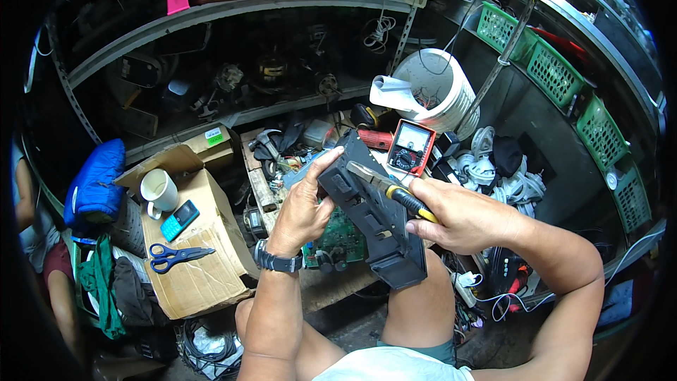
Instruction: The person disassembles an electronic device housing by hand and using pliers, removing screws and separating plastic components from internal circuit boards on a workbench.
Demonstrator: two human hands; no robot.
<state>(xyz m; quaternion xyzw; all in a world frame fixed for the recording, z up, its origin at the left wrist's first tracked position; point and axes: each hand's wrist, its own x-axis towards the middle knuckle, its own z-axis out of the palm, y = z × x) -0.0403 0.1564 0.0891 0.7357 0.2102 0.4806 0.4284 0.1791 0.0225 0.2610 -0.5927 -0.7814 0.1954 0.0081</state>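
My left hand (305, 206) grips the upper left edge of a long black plastic housing (368, 222), which is tilted over my lap. In my right hand (462, 217) are pliers (403, 197) with yellow and black handles, their metal jaws against the upper part of the housing. Whether the jaws bite on anything I cannot tell. Behind and below the housing, a green circuit board (337, 241) lies on the wooden bench, partly hidden. An orange-red analog multimeter (411, 147) stands just beyond the pliers.
At left, a cardboard box (201, 275) bears a white mug (159, 190), a blue phone (180, 221) and blue-handled scissors (175, 257). A white bucket (462, 99) and tangled white cables (515, 183) are at the right. Another person's arm (25, 190) shows at far left.
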